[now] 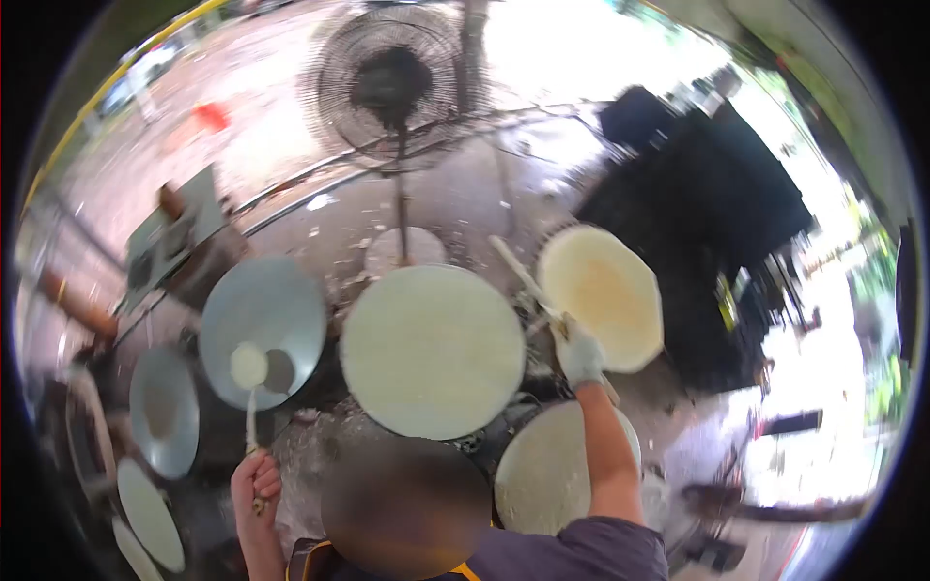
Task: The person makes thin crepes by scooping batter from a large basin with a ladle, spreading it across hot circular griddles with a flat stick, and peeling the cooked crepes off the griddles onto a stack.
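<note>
My left hand (pixel 257 479) is closed around the handle of a ladle (pixel 249 366). The ladle's round pale end is over a wide blue-grey bowl (pixel 228 315). My right hand (pixel 581 356), in a white glove, is closed on a long pale stick (pixel 523 271) that slants up to the left. A large round griddle with a pale green surface (pixel 433 353) lies between my hands. Right of the stick is a round cream-coloured sheet, browned in the middle (pixel 601 295). Another pale round surface (pixel 547 470) is below my right hand, partly hidden by my forearm.
A standing fan (pixel 392 82) is beyond the griddle. Large black objects (pixel 697 213) stand at the right. At the left are a second blue-grey bowl (pixel 165 412), pale discs (pixel 150 515) and a metal box (pixel 199 257). A blurred rounded shape (pixel 407 508) covers the bottom centre.
</note>
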`<state>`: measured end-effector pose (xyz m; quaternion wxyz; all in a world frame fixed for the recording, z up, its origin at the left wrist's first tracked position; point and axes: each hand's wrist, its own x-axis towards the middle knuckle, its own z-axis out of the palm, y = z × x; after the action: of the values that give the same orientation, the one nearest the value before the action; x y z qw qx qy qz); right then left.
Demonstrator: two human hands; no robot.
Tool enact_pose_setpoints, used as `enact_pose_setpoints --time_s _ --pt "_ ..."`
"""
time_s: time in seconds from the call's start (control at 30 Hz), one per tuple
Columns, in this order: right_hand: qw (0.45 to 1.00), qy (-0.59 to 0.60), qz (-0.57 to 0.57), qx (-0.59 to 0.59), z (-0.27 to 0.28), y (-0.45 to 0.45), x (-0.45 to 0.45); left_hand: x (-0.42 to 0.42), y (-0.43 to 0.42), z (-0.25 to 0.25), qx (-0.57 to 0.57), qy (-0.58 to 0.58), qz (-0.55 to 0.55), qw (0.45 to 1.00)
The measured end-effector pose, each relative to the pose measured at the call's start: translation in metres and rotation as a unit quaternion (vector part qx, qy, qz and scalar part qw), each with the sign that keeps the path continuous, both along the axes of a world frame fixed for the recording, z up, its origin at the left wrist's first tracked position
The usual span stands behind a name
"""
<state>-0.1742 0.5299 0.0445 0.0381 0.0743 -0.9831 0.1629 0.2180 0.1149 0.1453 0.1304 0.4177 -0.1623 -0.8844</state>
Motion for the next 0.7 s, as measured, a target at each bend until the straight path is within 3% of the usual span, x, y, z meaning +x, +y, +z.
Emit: enact_pose_setpoints --time_s 0.07,0.1,0.13,0.2,0.23,0.27,0.33,0.43,0.47,0.57,0.67,0.7 --pt "0.996 -0.069 0.033 -0.04 0.027 -0.035 0.022 0.02 0.007 0.002 -0.005 0.038 0.007 0.999" --pt "0.993 -0.049 0.092 -0.056 0.018 -0.05 0.03 0.036 0.009 0.001 -0.001 0.073 0.014 0.997" --pt "0.972 -0.056 0.149 -0.173 0.011 -0.071 0.041 0.05 0.013 0.005 -0.04 0.048 0.01 0.998" --pt "0.969 -0.142 0.194 -0.061 0.035 -0.139 0.083 0.084 0.024 0.011 -0.048 0.084 0.038 0.995" --pt "0.95 -0.181 0.248 -0.059 0.016 -0.162 0.099 0.11 0.031 0.001 -0.051 0.134 0.075 0.987" --pt "0.92 -0.162 0.342 -0.103 -0.014 -0.185 0.119 0.135 0.04 0.007 -0.059 0.116 0.117 0.985" --pt "0.856 -0.282 0.415 -0.122 -0.01 -0.245 0.186 0.186 0.058 0.01 -0.076 0.088 0.207 0.972" --pt "0.727 -0.451 0.497 -0.144 -0.072 -0.296 0.273 0.281 0.121 0.004 -0.128 0.054 0.336 0.932" --pt "0.672 -0.354 0.631 -0.158 -0.086 -0.318 0.309 0.312 0.136 0.002 -0.148 0.042 0.367 0.917" --pt "0.583 -0.512 0.624 -0.09 -0.078 -0.358 0.447 0.409 0.201 -0.019 -0.153 -0.031 0.468 0.87" --pt "0.516 -0.551 0.652 -0.067 -0.013 -0.345 0.64 0.517 0.278 -0.039 -0.117 -0.086 0.551 0.822" --pt "0.483 -0.571 0.663 -0.049 -0.019 -0.341 0.692 0.553 0.303 -0.053 -0.099 -0.107 0.564 0.813"
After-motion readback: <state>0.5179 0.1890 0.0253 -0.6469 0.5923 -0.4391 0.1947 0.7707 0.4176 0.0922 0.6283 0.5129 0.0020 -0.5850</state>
